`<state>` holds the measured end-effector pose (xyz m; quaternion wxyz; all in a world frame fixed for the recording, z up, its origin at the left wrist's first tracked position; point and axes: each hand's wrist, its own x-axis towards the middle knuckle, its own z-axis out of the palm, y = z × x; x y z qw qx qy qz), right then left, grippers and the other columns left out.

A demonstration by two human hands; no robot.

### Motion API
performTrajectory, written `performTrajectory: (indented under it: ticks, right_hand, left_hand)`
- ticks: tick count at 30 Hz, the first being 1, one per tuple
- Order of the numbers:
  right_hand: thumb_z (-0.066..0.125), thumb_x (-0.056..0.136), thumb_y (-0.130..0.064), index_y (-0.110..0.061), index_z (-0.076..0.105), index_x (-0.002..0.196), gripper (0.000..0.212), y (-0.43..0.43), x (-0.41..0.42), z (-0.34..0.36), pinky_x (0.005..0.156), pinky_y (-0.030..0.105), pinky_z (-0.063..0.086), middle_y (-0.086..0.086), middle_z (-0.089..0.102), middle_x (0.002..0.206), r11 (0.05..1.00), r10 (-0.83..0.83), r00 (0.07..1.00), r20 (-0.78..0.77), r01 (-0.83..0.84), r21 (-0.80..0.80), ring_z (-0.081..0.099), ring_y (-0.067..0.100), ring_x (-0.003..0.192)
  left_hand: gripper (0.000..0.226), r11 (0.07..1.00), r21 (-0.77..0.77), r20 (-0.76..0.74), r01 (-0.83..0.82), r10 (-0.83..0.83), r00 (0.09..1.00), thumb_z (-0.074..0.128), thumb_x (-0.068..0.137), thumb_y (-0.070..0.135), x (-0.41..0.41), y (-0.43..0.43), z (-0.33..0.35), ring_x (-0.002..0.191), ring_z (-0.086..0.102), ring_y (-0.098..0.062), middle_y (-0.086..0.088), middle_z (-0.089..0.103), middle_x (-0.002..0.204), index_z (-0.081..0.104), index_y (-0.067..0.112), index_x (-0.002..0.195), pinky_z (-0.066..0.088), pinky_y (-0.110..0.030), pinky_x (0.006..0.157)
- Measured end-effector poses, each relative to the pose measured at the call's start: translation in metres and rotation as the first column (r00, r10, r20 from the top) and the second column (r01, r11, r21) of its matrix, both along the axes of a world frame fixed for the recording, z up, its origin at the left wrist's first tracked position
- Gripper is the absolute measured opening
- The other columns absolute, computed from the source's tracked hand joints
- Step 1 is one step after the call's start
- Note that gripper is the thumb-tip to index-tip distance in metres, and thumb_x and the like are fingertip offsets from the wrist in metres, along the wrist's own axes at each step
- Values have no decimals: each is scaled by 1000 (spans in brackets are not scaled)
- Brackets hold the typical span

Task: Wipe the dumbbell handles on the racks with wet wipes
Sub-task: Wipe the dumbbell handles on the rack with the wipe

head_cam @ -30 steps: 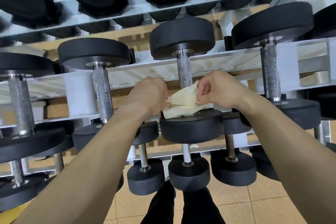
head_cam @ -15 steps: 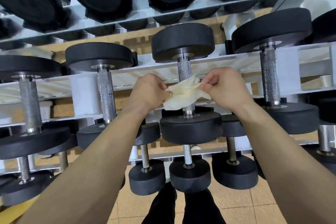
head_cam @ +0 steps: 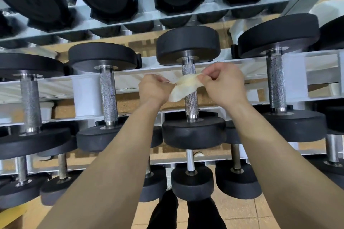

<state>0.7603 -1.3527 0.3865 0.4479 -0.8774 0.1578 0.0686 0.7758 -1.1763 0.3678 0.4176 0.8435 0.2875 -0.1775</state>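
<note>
The wet wipe (head_cam: 183, 87), pale and crumpled into a loose band, is stretched across the front of the knurled handle (head_cam: 190, 102) of the middle dumbbell, roughly halfway along the grip. Bare metal shows above and below it. Whether any of it passes behind the bar cannot be told. The left hand (head_cam: 155, 89) pinches one end between thumb and curled fingers just beside the handle. The right hand (head_cam: 223, 85) pinches the other end the same way on the far side, so both are closed on the cloth and neither touches the steel. Holding it taut from two sides probably keeps the wipe pressed against the rough knurling, so that it can be drawn back and forth or slid along the bar. The dumbbell lies on the middle tier of the white rack (head_cam: 316, 59), its black heads resting on the rails and the handle spanning the gap, which leaves the grip open to reach. Its neighbours' handles, one to the left (head_cam: 108, 95) and one to the right (head_cam: 275, 83), stand bare, with no cloth on them. More dumbbells fill the tiers above and below, and the tiled floor (head_cam: 242, 215) shows beneath.
</note>
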Motion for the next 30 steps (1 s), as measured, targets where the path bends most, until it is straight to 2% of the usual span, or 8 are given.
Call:
performTrajectory:
  ticks: [3,7,11,14,18,22,26,30]
  right_hand:
    - [70,92,-18,-18,70,85,8,2,-1,-13,60,12,41,-7,66,77,997,-10,998,-54,5,-77,61,10,75]
    - [70,88,-14,-12,72,86,3,-4,-10,-28,68,22,39,1,63,77,977,34,963,-268,-89,-196,62,24,84]
    - [71,91,-20,-19,67,78,14,-4,-17,5,55,12,37,-8,62,73,993,77,981,-176,-90,-71,60,13,74]
    - [71,90,-20,-22,70,84,7,-16,-31,32,69,21,50,-6,70,84,999,38,988,-151,-39,-6,65,15,81]
    - [59,82,-19,-28,61,132,50,-13,-57,69,111,39,42,-4,59,129,997,70,991,-117,-67,36,54,18,123]
    - [58,84,-16,-41,44,148,70,8,-75,122,116,25,24,-19,27,153,923,249,968,-36,-226,312,21,2,145]
    - [46,78,-24,-22,68,125,52,5,-68,139,112,28,34,-11,56,139,761,427,891,-153,-263,594,45,4,133]
    - [64,86,-30,-15,64,89,15,-5,-67,130,94,39,53,-3,67,94,653,434,877,-207,-148,743,66,17,100]
  left_hand:
    - [15,997,-75,45,-1,4,999,77,80,15,4,0,8,76,71,-23,-4,71,73,67,17,68,58,-29,73]
    - [13,950,-302,82,81,-59,995,82,82,7,-10,6,26,43,54,-10,-7,67,61,71,8,75,45,-22,47]
    - [16,994,-85,-127,70,-81,989,79,81,10,-22,12,21,46,63,-9,-6,66,60,65,3,82,52,-22,49]
    - [18,983,-1,-77,181,-181,980,76,80,23,-35,19,38,71,67,-20,-5,71,69,68,11,70,53,-28,68]
    - [14,887,-413,115,206,-174,978,73,71,28,-61,28,87,78,56,-16,0,57,74,61,23,65,45,-35,80]
    - [39,532,-817,136,225,-201,970,68,60,22,-77,35,124,93,62,-20,-11,60,93,61,2,94,53,-31,85]
    - [22,352,-903,154,247,-272,950,62,72,3,-78,39,144,87,67,-15,-4,68,90,62,6,93,59,-30,74]
    - [12,409,-874,158,261,-269,950,65,74,6,-76,32,139,79,58,-22,-11,61,87,64,15,82,50,-28,59]
